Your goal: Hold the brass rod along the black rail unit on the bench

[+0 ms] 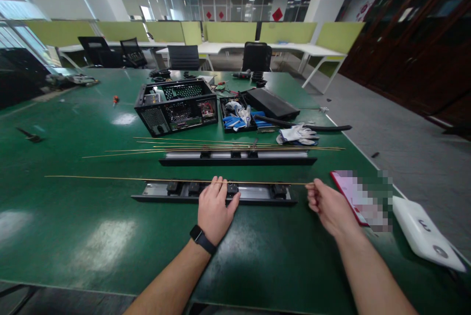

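A long, thin brass-coloured rod (95, 177) lies along the back edge of the nearer metal channel (261, 202), running well past its left end. My right hand (327, 204) is closed in a pinch on the rod's right end, just beyond the channel. Wearing a black watch, my left hand (217, 207) rests flat over the middle of the channel, fingers stretched out across the rod and thumb apart. Several black blocks (278, 191) sit inside the channel. Behind it is a second channel (235, 162), with several similar rods (147, 147) lying along and over it.
An open black computer case (176, 109) stands farther back. Beside it are a tray (235, 129) with gloves, a flat black box (272, 102), white gloves (298, 134) and a black tube (331, 128). A red-edged phone-like object (349, 192) and a white device (423, 231) lie right.
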A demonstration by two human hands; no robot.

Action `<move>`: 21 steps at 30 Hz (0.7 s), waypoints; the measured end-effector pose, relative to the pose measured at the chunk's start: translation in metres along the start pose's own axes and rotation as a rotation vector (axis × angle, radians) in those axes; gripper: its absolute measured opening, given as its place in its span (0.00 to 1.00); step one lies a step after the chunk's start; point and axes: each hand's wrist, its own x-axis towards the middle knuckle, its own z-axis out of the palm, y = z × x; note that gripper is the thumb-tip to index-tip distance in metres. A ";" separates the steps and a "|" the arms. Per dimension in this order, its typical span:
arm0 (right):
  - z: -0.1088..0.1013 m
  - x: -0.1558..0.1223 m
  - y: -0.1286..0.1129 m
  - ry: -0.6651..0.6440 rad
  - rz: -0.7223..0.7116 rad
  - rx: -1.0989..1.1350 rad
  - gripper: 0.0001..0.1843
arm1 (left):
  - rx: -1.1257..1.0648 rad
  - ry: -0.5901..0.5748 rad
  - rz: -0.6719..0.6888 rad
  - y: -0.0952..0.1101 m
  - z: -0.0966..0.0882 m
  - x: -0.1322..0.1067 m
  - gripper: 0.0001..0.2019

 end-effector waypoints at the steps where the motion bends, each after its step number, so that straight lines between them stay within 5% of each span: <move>1: 0.010 -0.008 0.002 -0.044 0.019 -0.007 0.24 | -0.002 0.000 -0.001 0.000 0.000 0.000 0.21; 5: 0.036 -0.027 0.005 -0.059 0.036 -0.130 0.29 | 0.002 -0.008 -0.006 0.000 -0.001 0.000 0.21; 10: 0.038 -0.027 0.002 -0.033 0.032 -0.239 0.30 | 0.024 -0.013 -0.006 0.000 0.000 -0.001 0.22; 16: 0.021 -0.016 0.000 -0.058 0.008 -0.062 0.26 | 0.031 -0.033 -0.017 0.001 -0.002 0.000 0.21; 21: -0.016 0.014 -0.010 0.152 -0.025 0.006 0.19 | 0.010 -0.034 -0.029 0.002 -0.004 0.001 0.21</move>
